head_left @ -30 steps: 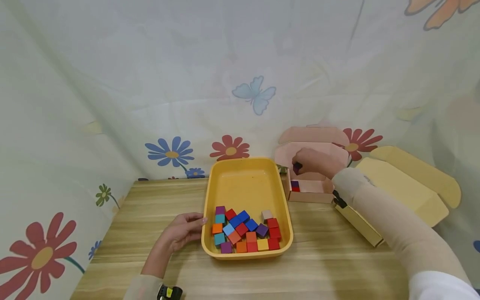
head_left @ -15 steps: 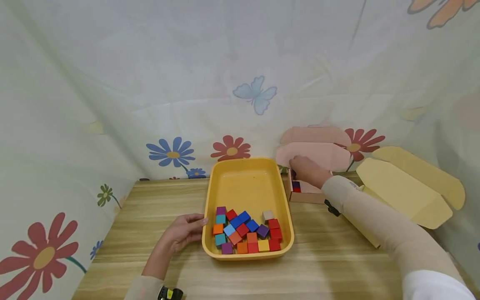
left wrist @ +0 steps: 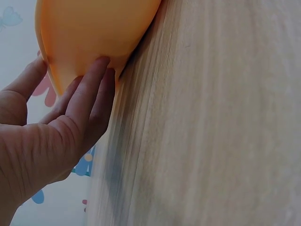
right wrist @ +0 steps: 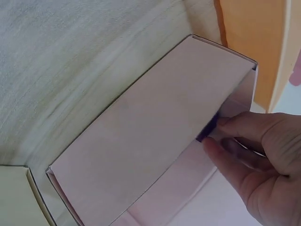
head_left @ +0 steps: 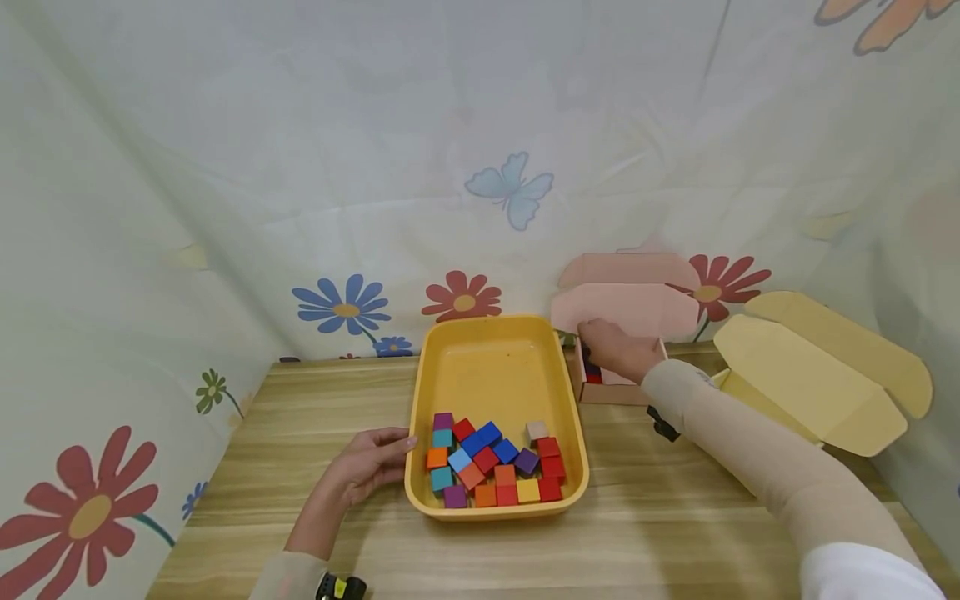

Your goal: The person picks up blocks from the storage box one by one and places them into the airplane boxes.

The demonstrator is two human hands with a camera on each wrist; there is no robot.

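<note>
My left hand (head_left: 367,465) holds the near left side of a yellow tray (head_left: 480,375). In the left wrist view the thumb is at the rim and the fingers (left wrist: 89,89) lie against the outer wall. Several coloured cubes (head_left: 486,460) are gathered in the tray's near half. My right hand (head_left: 617,348) reaches into an open pink box (head_left: 618,394) right of the tray. In the right wrist view it pinches a dark purple cube (right wrist: 208,129) between thumb and finger. The box's front wall partly hides that cube. A red cube (head_left: 593,377) shows inside the box.
An open yellow box (head_left: 810,375) stands at the right, partly behind my right sleeve. The wooden table (head_left: 337,383) runs back to a flower-print cloth (head_left: 375,208). The lid of the pink box stands raised at the back.
My right hand has gone down and slightly left into the pink box with the purple cube. My left hand keeps its place on the tray.
</note>
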